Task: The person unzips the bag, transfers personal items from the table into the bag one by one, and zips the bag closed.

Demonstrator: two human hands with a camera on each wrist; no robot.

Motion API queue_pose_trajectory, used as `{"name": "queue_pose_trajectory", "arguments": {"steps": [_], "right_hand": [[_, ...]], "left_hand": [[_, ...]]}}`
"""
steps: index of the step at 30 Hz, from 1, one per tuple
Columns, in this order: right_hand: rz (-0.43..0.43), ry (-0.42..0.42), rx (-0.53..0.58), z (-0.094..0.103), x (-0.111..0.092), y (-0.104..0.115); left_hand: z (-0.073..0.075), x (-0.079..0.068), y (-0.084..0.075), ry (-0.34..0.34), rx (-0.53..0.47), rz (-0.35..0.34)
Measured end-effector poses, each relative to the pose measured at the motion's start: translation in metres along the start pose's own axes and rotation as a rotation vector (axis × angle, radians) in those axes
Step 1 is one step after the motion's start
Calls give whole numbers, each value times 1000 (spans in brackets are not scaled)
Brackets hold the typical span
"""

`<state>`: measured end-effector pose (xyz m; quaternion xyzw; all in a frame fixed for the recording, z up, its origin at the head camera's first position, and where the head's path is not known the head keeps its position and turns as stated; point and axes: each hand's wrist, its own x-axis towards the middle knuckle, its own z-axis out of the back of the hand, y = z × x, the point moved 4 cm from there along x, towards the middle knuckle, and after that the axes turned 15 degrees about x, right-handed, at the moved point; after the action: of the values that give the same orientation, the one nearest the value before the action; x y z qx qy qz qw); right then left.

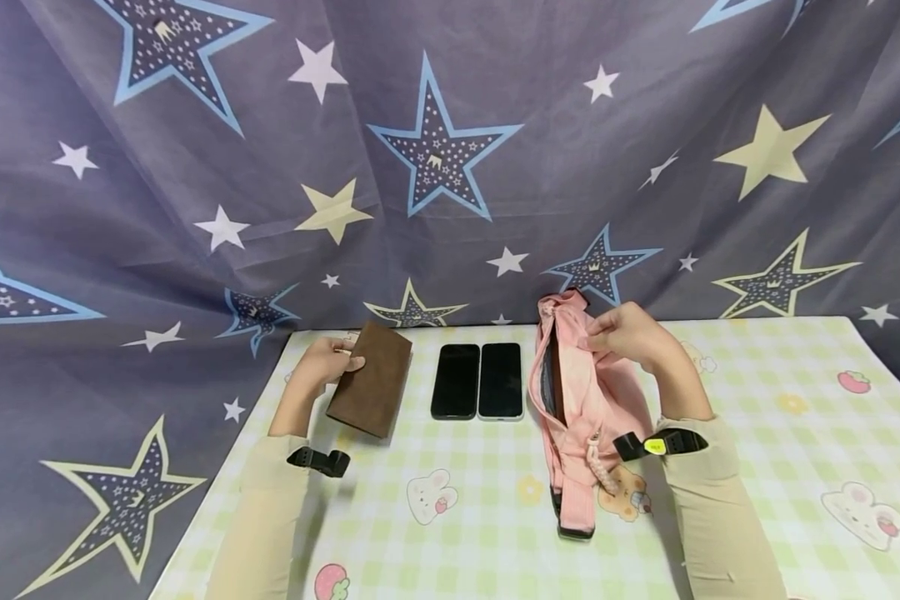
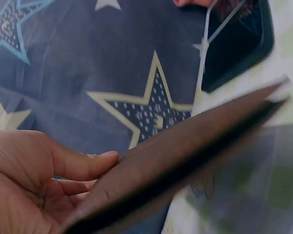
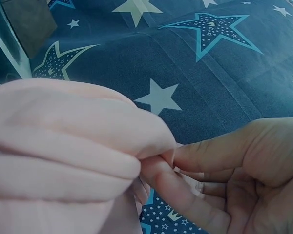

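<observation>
My left hand [image 1: 322,363] pinches the left edge of a brown wallet [image 1: 373,379], thumb on top, and holds it tilted above the table. The left wrist view shows the wallet [image 2: 185,151] edge-on, its two covers slightly apart. A pink waist bag [image 1: 588,383] lies to the right with its zipped mouth gaping along the left side and a dark lining inside. My right hand [image 1: 633,336] pinches the bag's fabric near its upper right. In the right wrist view, the pink cloth [image 3: 78,146] bunches between thumb and forefinger.
Two dark-screened phones, a black one [image 1: 456,382] and a white-edged one [image 1: 501,381], lie side by side between wallet and bag. A green checked cloth [image 1: 487,517] covers the table. Behind its far edge hangs a star-patterned curtain [image 1: 495,242]. The bag's strap end [image 1: 576,508] points towards me.
</observation>
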<state>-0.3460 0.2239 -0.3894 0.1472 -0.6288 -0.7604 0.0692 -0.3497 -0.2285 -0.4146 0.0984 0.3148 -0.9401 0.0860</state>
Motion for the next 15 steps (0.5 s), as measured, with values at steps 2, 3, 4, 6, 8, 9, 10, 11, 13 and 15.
{"name": "queue_pose_trajectory", "arguments": {"steps": [2, 3, 4, 6, 8, 9, 10, 11, 13, 15], "right_hand": [[8, -2, -2, 0, 0, 1], [11, -1, -2, 0, 0, 2], [14, -1, -3, 0, 0, 2], [17, -3, -8, 0, 0, 3], [22, -2, -12, 0, 0, 4], [23, 0, -14, 0, -1, 4], [24, 0, -19, 0, -1, 3], [23, 0, -22, 0, -1, 3], [22, 3, -24, 0, -1, 3], [19, 3, -26, -1, -2, 2]], "left_hand": [[0, -1, -6, -1, -39, -20], [-1, -2, -10, 2, -55, -30], [-1, -3, -13, 6, -76, -39], [-4, -4, -19, 28, -122, -63], [-7, -6, -25, 50, -160, -86], [-9, -7, -28, 59, -181, -97], [-11, -8, -30, 64, -199, -106], [-13, -9, -33, 74, -212, -123], [-19, -11, -38, 96, -238, -140], [-25, -12, -42, 124, -266, -146]]}}
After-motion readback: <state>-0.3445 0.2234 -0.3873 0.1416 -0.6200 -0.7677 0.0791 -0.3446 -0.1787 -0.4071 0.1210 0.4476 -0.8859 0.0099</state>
